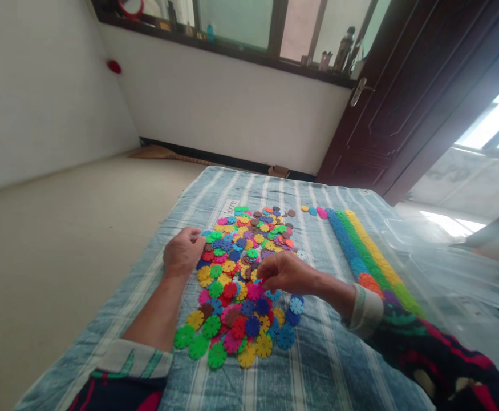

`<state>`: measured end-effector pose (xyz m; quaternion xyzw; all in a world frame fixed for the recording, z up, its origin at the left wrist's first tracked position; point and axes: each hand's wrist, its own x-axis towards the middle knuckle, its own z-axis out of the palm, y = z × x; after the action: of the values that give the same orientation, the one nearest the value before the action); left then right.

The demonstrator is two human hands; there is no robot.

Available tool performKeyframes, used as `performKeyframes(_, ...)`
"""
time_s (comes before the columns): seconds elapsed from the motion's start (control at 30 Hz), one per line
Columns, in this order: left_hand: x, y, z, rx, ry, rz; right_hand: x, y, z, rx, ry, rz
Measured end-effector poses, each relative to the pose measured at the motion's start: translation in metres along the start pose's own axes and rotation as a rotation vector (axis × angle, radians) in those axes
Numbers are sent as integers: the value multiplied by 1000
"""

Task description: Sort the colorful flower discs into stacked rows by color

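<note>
A spread pile of notched plastic discs [235,326] in many colours covers the middle of the striped cloth. My left hand [184,251] rests at the pile's left edge, fingers curled together; what they hold, if anything, is hidden. Over the pile's right side, my right hand [287,274] has its thumb and fingers pinched at a plastic disc, only partly seen. Under its fingertips lies a pink disc [255,292]. To the right, discs stand packed in long rows: a blue row [345,242], a green row [362,251] and a yellow row [375,251].
The striped cloth [317,354] covers the surface. Clear plastic containers [454,274] stand along its right side. A few loose discs [313,211] lie by the rows' far end. Behind are a white wall [232,103], a windowsill with bottles, and a dark door [398,85].
</note>
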<state>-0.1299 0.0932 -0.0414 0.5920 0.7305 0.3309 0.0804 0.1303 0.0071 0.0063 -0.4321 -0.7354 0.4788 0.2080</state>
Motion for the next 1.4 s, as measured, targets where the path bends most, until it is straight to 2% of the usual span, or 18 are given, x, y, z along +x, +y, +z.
performKeyframes(0.1,0,-1,1,-2,-1,-1,3,-4,7,-277,-9,-35)
performKeyframes(0.2,0,0,1,-5,4,2,6,-8,11,-537,-72,-98)
performKeyframes(0.33,-2,3,-2,-11,-7,-9,5,-12,16,-797,-84,-168)
performKeyframes(0.47,-2,5,-6,-13,-46,-11,-1,-15,21,-884,-21,-274)
performKeyframes(0.6,1,4,-7,-1,-41,-20,-3,-18,15,-765,-12,-330)
performKeyframes(0.7,4,2,-7,5,-29,-19,-1,-12,-17,-722,74,-242)
performKeyframes(0.73,5,1,-6,5,-27,-21,0,-7,-36,-736,132,-188)
performKeyframes(0.77,6,1,-6,4,-28,-26,1,-1,-57,-775,236,-6)
performKeyframes(0.8,7,0,-6,3,-34,-31,1,7,-80,-805,308,85)
performKeyframes(0.9,8,-1,-5,2,-45,-48,-1,37,-149,-884,460,279)
performKeyframes(1.0,8,-1,-6,7,-40,-51,-2,64,-196,-934,521,404)
performKeyframes(1.07,8,0,-6,9,-36,-48,0,78,-212,-951,522,451)
performKeyframes(1.13,8,0,-7,8,-27,-54,5,88,-220,-964,512,483)
performKeyframes(1.4,7,4,-13,25,-65,-106,24,104,-230,-1029,459,545)
